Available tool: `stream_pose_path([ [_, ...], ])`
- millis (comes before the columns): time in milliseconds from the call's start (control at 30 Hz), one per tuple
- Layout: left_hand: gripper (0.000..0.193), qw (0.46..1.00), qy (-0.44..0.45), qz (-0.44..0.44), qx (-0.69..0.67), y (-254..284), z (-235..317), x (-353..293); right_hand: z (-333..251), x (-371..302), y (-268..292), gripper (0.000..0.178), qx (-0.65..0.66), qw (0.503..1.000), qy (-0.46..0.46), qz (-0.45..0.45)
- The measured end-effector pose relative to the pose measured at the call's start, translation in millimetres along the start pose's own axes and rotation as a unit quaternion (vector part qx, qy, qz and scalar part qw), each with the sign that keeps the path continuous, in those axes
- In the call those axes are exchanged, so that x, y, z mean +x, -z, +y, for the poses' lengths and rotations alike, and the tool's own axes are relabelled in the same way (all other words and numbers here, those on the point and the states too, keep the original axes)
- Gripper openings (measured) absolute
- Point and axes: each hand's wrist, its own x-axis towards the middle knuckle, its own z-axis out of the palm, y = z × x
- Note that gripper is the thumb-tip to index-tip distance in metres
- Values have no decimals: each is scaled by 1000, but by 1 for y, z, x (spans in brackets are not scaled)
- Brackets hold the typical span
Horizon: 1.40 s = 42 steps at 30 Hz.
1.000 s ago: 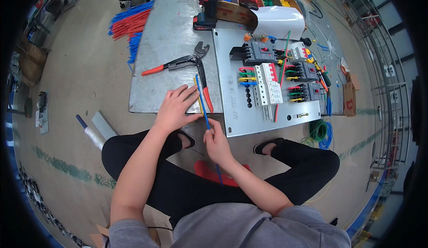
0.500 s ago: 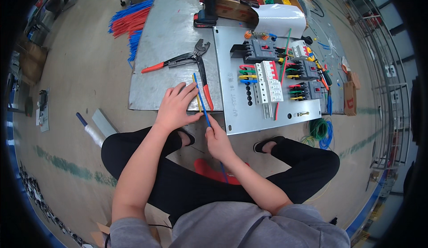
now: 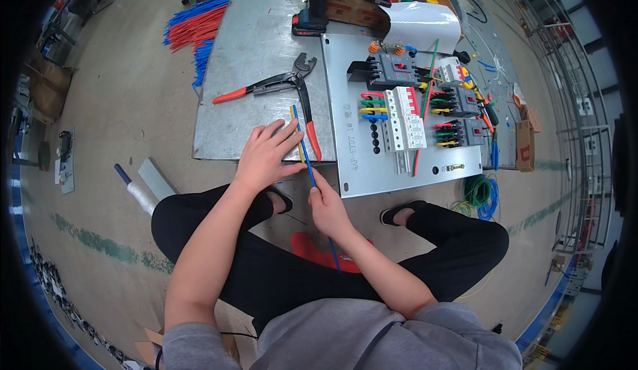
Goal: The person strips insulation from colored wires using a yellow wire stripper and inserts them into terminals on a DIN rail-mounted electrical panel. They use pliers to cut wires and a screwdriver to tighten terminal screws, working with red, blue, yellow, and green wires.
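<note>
A long blue wire runs from the table's near edge down past my lap, beside a shorter yellow wire on the tabletop. My left hand lies on the table edge with its fingers stretched out, the fingertips resting over the two wires. Below it, off the edge, my right hand is closed round the blue wire in a pinch. Just beyond the wires sits a crimping tool with red-orange handles spread apart. To the right is a metal mounting plate bearing breakers with short coloured wires.
A cordless drill stands at the back, next to a divided box of coloured caps and a curled white sheet. Red and blue wire bundles lie left of the table. Coiled wires hang at the right, near a red stool.
The whole view has shifted slightly. My hands keep nearly the same pose on the wires, and the blue wire's lower end shows a little more clearly.
</note>
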Motion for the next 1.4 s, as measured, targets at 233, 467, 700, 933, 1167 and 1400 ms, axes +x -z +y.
stream_pose_path([
  [233,72,1000,-3,-4,25,-2,0,0,-14,-2,2,53,-9,1000,-15,-11],
  [467,65,999,-15,-2,40,-1,1,1,-4,-2,5,53,-20,1000,-16,-8],
  [700,62,998,-21,1,58,-1,4,0,8,1,3,52,-13,1000,20,1],
  [933,59,997,-31,4,70,-1,8,-3,-6,-1,8,50,0,999,-33,-17],
  [1167,44,995,-33,30,85,-8,8,2,12,6,5,53,21,1000,16,-5],
  [1400,33,995,-18,67,65,-12,9,6,5,3,5,50,18,1000,-10,-8],
])
